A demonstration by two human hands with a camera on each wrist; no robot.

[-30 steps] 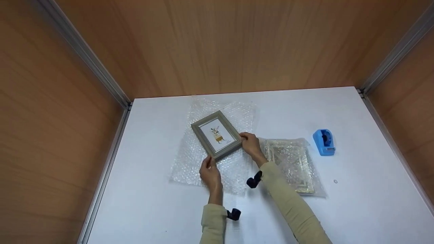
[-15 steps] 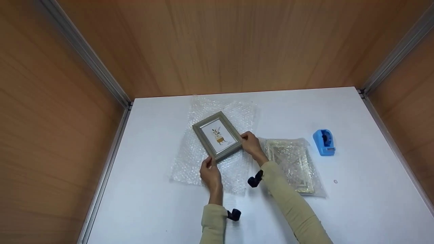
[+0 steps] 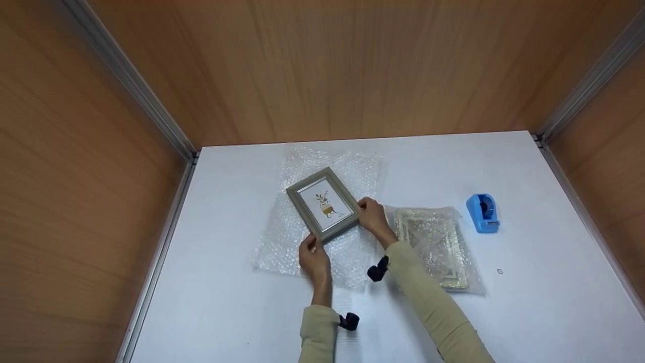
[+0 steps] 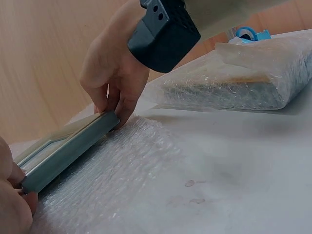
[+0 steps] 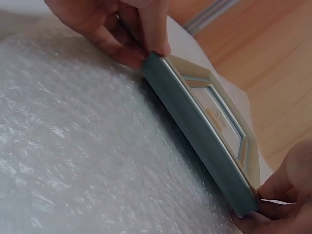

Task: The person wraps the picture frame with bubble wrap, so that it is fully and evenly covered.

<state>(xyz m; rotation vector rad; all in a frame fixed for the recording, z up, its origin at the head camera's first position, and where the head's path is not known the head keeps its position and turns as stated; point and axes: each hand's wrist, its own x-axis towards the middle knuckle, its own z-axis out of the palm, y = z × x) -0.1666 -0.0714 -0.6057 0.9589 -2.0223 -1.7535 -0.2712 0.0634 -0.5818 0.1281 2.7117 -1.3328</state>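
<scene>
A grey-green picture frame (image 3: 323,204) with a plant print lies at an angle over a sheet of bubble wrap (image 3: 282,247). My left hand (image 3: 315,259) pinches its near corner between thumb and fingers. At the right corner my right hand (image 3: 373,218) pinches the edge the same way. Both wrist views show the picture frame (image 4: 73,148) close over the bubble wrap (image 5: 73,141), with a dark shadow under its near side in the right wrist view.
Right of the hands lies another frame (image 3: 436,247) wrapped in bubble wrap, partly behind the right sleeve. A blue tape dispenser (image 3: 482,213) stands farther right, with a small ring-like bit (image 3: 500,271) below it. Wooden panels (image 3: 322,70) wall the white table (image 3: 211,282).
The picture frame has shifted very slightly toward me and to the right, both hands still holding its corners. The other things have kept their places.
</scene>
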